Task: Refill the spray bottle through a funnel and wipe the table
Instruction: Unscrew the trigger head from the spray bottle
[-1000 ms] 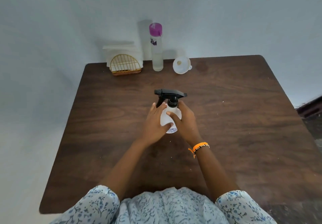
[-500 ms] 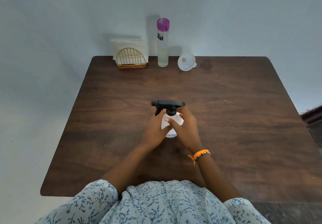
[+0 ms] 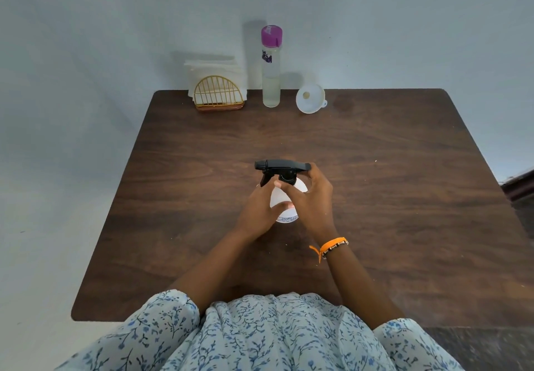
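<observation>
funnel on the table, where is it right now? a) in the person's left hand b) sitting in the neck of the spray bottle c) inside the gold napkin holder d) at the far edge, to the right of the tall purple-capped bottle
d: the white funnel lies untouched at the far edge of the table, right of the purple-capped bottle, while both hands hold the spray bottle, whose black trigger head is on.

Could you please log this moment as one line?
left hand grips spray bottle | right hand at trigger head | funnel unused
</observation>
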The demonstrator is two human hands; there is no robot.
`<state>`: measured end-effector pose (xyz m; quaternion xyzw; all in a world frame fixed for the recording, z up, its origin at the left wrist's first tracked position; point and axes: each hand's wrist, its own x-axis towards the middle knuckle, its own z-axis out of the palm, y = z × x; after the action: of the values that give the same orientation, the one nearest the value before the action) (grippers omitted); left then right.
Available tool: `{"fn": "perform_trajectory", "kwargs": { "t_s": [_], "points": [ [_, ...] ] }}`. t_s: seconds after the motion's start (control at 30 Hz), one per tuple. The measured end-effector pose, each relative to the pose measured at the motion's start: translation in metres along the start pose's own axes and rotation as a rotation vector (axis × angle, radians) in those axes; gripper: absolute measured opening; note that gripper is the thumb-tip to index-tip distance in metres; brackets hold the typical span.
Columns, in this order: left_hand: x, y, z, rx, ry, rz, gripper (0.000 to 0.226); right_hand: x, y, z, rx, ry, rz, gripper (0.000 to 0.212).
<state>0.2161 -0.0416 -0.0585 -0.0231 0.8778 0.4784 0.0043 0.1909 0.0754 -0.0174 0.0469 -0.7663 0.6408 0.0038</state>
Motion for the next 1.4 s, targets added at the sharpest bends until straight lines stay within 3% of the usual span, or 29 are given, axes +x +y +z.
{"fn": "perform_trajectory", "kwargs": {
  "t_s": [0.37,0.67,0.77,0.93,1.03,1.27,1.4],
  "points": [
    [0.005,-0.004,-0.001,-0.02,-0.004,-0.028,0.045,0.018,0.004,-0.011,-0.057,-0.173,-0.029,0.03],
    [0.007,-0.008,-0.004,0.026,-0.028,-0.08,0.067,0.026,0.002,-0.017,-0.044,-0.31,-0.027,0.033],
    [0.006,-0.007,-0.005,-0.082,0.005,-0.088,0.06,0.031,-0.003,-0.025,-0.048,-0.415,-0.039,0.028],
    [0.012,-0.013,-0.007,0.036,-0.039,0.001,0.052,0.042,-0.01,-0.033,-0.08,-0.627,-0.007,0.03],
    [0.011,-0.014,-0.007,0.012,-0.044,0.014,0.051,0.033,-0.002,-0.027,-0.127,-0.514,-0.052,0.04],
    [0.008,-0.011,-0.008,0.026,-0.027,0.027,0.05,0.003,0.007,0.005,-0.132,0.01,-0.062,0.041],
    [0.01,-0.011,-0.009,0.035,-0.034,0.019,0.045,0.007,0.008,0.003,-0.132,0.04,-0.044,0.034]
  ]
}}
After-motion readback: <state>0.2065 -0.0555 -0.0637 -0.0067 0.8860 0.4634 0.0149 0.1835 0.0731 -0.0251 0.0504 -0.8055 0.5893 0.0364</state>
